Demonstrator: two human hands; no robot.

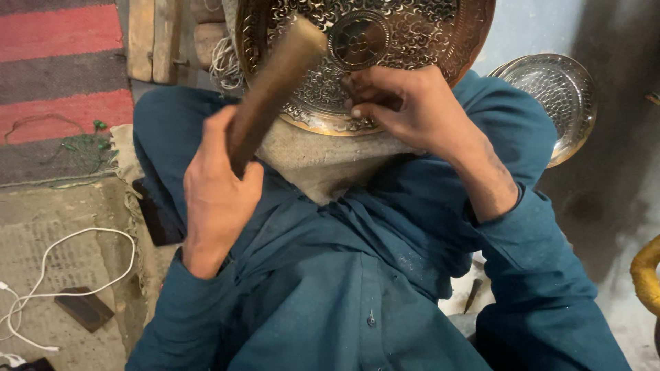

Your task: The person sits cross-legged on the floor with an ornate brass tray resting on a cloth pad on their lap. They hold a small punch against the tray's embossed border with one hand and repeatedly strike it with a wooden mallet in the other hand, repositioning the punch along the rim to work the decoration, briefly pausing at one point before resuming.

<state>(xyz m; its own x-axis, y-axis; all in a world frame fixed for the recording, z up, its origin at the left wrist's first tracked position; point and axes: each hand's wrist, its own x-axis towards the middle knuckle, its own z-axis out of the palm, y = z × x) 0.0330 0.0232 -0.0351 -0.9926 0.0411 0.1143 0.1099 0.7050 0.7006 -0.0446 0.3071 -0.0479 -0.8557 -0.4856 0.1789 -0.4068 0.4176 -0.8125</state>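
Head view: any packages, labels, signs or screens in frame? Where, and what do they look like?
No packages, labels or signs.
Possible screen: a flat dark rectangular slab, maybe a phone, on the mat at lower left beside a white cable; I cannot tell for sure.
Another dark flat slab lies by the left arm; it is partly hidden.

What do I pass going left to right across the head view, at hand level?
White cable → left hand gripping a wooden mallet → engraved brass tray → right hand on the tray's rim → plain metal plate → yellow curved object at the edge.
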